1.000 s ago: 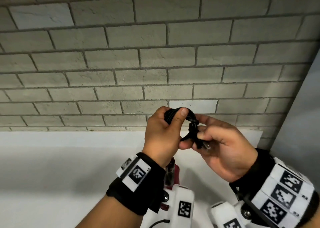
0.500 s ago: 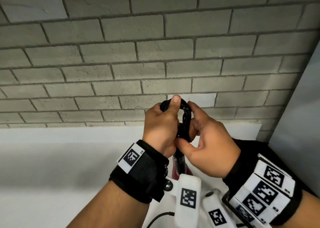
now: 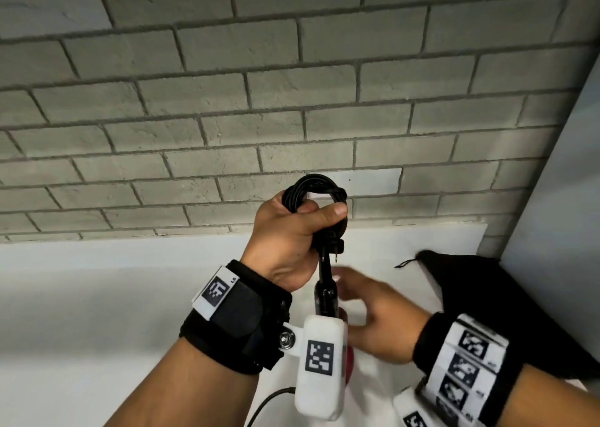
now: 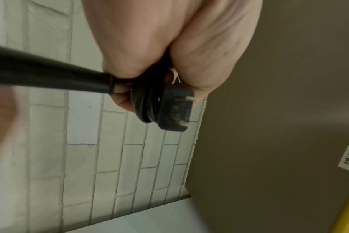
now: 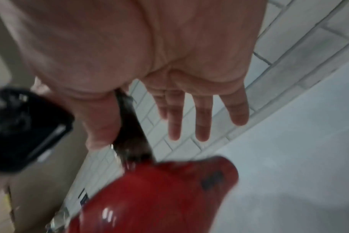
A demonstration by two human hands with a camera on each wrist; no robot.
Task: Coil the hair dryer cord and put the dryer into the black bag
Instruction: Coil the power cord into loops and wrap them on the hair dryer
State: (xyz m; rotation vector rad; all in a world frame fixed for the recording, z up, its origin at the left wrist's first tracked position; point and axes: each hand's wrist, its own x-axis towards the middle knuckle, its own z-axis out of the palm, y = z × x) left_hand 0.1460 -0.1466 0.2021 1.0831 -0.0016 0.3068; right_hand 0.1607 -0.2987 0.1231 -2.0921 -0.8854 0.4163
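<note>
Coiled cord (image 3: 313,196) gripped in left hand (image 3: 289,248)

Dryer body (image 3: 349,360): mostly hidden behind the left wrist camera at 6 o'clock.
Right hand (image 3: 373,313): motion-blurred; perhaps touching the handle.
Black bag (image 3: 487,296): cut off at 4 o'clock.

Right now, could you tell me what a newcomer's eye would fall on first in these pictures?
First, the coiled black cord gripped in the left hand before the brick wall, its plug sticking out below. Next, the red hair dryer hanging beneath the open right hand, and the black bag on the white counter at the right.
</note>
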